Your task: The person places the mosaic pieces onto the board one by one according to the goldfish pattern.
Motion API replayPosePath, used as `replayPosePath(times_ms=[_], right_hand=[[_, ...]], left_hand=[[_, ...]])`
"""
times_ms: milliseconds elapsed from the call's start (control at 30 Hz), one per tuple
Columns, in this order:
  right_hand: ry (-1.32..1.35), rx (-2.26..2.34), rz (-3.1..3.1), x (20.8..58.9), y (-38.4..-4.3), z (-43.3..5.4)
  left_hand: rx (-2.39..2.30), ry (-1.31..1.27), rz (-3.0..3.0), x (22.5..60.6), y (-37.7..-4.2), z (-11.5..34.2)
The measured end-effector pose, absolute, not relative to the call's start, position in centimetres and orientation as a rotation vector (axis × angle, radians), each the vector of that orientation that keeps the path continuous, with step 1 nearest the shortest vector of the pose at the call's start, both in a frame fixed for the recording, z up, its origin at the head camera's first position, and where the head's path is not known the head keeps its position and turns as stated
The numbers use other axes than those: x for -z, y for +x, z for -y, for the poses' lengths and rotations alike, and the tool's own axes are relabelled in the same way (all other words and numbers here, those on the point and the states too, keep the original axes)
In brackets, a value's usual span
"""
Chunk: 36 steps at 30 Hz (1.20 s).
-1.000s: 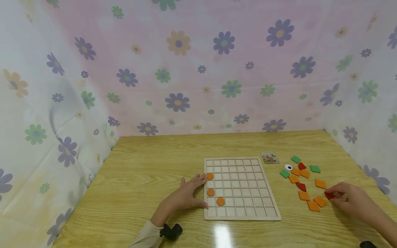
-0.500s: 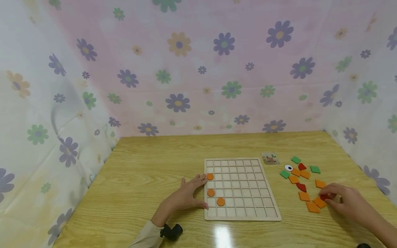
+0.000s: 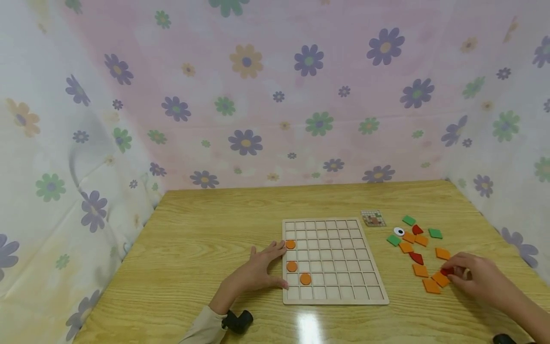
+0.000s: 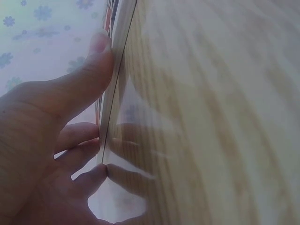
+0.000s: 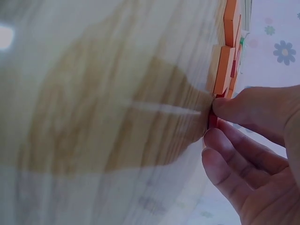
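Note:
My right hand [image 3: 481, 278] pinches a red tile [image 3: 447, 271] between thumb and fingers at the table's right side. In the right wrist view the red tile [image 5: 213, 121] sits low at the tabletop, beside an orange tile [image 5: 225, 70]. My left hand [image 3: 257, 270] rests with spread fingers along the left edge of a pale wooden grid board [image 3: 336, 302]. The left wrist view has the thumb and fingertips of the left hand [image 4: 56, 112] touching the board's rim. On the board lie three orange discs [image 3: 305, 279], all near its left side.
Several orange tiles [image 3: 420, 270], green tiles [image 3: 435, 233] and red pieces [image 3: 416, 258] lie loose right of the board. Among them is a white disc with a black eye [image 3: 398, 231]. A small picture card [image 3: 373, 219] lies behind the board's right corner. Floral cloth [image 3: 275, 110] surrounds the table.
My right hand has shifted slightly left with the red tile, up beside an orange tile of the loose group. My left hand and the board stay in place.

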State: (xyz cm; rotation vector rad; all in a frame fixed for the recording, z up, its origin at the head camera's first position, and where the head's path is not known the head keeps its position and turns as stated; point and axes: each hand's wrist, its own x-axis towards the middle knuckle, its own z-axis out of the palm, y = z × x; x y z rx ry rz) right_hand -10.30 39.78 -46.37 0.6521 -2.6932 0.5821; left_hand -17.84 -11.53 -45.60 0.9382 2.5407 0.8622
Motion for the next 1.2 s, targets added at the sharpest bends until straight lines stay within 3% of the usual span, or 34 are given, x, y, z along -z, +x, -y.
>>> replayPosePath(times_ms=[400, 1200], right_hand=[[0.626, -0.652, 2.640, 45.8, -11.0, -38.1], [0.886, -0.911, 2.576, 44.7, -12.7, -29.3]], left_hand=[[-0.868, 0.930, -2.538, 45.6, -17.8, 11.7], [-0.852, 0.962, -2.550, 45.6, -17.9, 11.7]])
